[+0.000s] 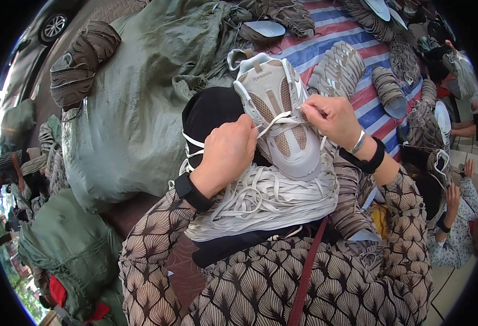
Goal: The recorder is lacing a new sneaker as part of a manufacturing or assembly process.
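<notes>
A beige and white shoe upper (297,142) with mesh panels lies over my lap, its toe toward me. A white shoelace (282,118) crosses its lower eyelets. My left hand (228,149) is closed in a pinch on one side of the lace, left of the upper. On the other side, my right hand (334,119) pinches the lace by the right eyelet edge. Beneath the toe spreads a thick bundle of loose white laces (249,204) across my lap. Black cloth (209,111) shows behind my left hand.
A large green sack (135,108) fills the left, with a stack of brown uppers (81,68) on it. Further stacked uppers (339,68) rest on a striped sheet (377,111) at the right. Other people's hands (452,204) show at the far right. A car wheel (54,26) is at upper left.
</notes>
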Demonstrator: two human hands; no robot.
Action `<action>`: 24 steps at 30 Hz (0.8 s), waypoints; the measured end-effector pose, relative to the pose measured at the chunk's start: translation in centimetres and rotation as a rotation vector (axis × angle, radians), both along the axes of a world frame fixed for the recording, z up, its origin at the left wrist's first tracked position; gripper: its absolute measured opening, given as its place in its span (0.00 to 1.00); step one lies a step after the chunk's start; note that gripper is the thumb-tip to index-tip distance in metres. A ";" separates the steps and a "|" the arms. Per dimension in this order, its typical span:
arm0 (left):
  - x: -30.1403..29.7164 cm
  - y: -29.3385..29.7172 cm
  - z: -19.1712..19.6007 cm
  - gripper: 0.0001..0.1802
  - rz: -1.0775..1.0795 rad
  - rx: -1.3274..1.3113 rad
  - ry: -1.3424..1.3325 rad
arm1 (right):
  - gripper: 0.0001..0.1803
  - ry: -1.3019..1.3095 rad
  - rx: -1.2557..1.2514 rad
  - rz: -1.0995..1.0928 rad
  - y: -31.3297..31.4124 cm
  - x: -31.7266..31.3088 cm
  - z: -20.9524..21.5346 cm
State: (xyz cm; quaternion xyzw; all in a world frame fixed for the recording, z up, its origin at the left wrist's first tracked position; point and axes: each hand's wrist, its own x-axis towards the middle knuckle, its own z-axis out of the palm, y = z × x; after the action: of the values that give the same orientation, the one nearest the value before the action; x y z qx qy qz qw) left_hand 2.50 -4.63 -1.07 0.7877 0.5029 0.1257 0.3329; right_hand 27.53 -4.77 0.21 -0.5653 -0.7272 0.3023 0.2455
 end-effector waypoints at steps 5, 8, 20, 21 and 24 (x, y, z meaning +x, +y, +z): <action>0.6 0.0 0.4 0.10 -0.006 0.030 0.055 | 0.05 -0.262 0.525 0.125 -0.6 -0.9 -1.1; 1.7 -0.2 0.8 0.11 -0.010 0.159 0.154 | 0.09 -0.285 0.461 0.062 -0.5 -1.5 -1.2; -0.3 4.1 3.1 0.19 -0.466 0.526 0.130 | 0.22 -0.516 0.383 0.766 6.4 0.4 4.8; -0.2 4.7 3.0 0.18 -0.540 0.352 0.155 | 0.20 -0.507 0.400 0.797 6.9 0.1 4.5; 0.9 5.1 2.7 0.14 -0.504 0.164 0.230 | 0.12 -0.606 0.257 0.911 7.8 -0.7 4.6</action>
State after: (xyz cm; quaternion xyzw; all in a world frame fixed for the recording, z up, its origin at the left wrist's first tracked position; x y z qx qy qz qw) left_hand 3.37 0.48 1.60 0.9212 0.3141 -0.0109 0.2293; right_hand 26.83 3.07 4.79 -0.2214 -0.9668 0.1108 -0.0630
